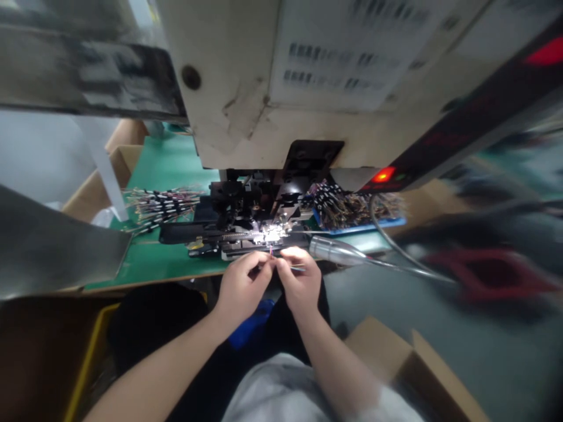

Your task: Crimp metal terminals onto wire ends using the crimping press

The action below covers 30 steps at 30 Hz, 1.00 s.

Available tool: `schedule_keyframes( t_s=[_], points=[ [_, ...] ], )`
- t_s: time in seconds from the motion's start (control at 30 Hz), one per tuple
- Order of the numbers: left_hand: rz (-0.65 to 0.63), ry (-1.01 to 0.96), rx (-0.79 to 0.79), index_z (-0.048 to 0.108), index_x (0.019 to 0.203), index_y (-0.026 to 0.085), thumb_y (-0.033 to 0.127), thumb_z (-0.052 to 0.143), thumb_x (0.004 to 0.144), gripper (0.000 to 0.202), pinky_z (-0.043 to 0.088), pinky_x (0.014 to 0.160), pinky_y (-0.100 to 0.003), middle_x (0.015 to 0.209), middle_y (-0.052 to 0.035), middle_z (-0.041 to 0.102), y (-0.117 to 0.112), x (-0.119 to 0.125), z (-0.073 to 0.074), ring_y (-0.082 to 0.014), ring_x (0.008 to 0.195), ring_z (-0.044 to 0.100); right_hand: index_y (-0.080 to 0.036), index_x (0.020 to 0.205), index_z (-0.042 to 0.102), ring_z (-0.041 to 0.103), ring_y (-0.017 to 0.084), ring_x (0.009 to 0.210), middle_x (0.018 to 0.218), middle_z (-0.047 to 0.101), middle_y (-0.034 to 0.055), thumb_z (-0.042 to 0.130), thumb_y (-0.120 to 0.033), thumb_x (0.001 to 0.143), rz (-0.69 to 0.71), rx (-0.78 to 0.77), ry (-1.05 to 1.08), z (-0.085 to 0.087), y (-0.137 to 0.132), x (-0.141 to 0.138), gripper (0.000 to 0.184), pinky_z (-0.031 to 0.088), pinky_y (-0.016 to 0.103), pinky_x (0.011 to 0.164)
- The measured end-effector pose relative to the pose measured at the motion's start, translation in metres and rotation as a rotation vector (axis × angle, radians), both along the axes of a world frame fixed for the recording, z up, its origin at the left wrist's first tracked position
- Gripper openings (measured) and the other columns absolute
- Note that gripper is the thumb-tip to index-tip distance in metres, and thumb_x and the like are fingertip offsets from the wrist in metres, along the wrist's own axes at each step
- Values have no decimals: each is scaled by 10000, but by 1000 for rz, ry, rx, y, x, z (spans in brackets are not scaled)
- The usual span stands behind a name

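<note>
Grip tight: your left hand and right hand pinch thin wire between meeting fingertips, tip up. Wire sits just ahead of grip, below lit die, where light likely aids aiming. Wire bundles lie farther ahead-left on tabletop, within reach.

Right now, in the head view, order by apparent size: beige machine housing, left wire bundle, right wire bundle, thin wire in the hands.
1. beige machine housing, largest by far.
2. left wire bundle and right wire bundle: alike, unranked.
3. thin wire pinched between left hand and right hand, smallest.
</note>
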<state>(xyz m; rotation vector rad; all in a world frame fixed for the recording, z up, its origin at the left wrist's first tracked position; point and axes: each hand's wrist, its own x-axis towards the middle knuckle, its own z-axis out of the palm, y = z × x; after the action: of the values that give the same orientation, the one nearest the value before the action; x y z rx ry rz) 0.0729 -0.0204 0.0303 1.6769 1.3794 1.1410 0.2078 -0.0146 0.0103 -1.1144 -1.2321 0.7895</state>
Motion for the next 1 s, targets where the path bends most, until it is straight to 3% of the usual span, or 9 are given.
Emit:
schedule_keyframes(
  t_s=[0.2, 0.4, 0.6, 0.87, 1.0],
  points=[
    [7, 44, -6, 700, 918, 231, 281, 548, 909, 161, 502, 754, -248, 933, -1, 738, 7, 4, -3, -163, 856, 677, -242, 934, 755, 652, 168, 752, 821, 699, 10, 658, -189, 836, 102, 37, -150, 15, 9, 6, 148, 522, 296, 717],
    [78, 105, 86, 702, 945, 223, 235, 550, 896, 161, 507, 792, -238, 955, -8, 737, 10, 10, -10, -157, 877, 680, -231, 911, 763, 636, 163, 702, 784, 700, 7, 669, -224, 825, -18, 37, -176, 12, 15, 4, 128, 528, 312, 740],
    [114, 165, 201, 697, 937, 209, 208, 550, 890, 154, 520, 795, -236, 943, -25, 732, 12, 11, -15, -161, 870, 684, -195, 988, 744, 594, 153, 656, 802, 699, 27, 663, -234, 831, 44, 13, -183, 11, 21, 5, 180, 523, 316, 699],
    [131, 188, 230, 689, 924, 199, 186, 554, 886, 141, 526, 788, -248, 925, -28, 730, 14, 11, -16, -159, 854, 686, -184, 1011, 721, 653, 190, 762, 894, 715, 47, 648, -262, 854, 118, -65, -224, 13, 24, 10, 191, 545, 337, 748],
    [144, 204, 247, 689, 935, 196, 185, 554, 886, 145, 530, 790, -248, 915, -29, 732, 17, 11, -16, -159, 843, 690, -181, 964, 723, 672, 223, 846, 901, 717, 55, 656, -271, 845, 82, -51, -225, 12, 27, 10, 164, 549, 364, 796]
  ],
)
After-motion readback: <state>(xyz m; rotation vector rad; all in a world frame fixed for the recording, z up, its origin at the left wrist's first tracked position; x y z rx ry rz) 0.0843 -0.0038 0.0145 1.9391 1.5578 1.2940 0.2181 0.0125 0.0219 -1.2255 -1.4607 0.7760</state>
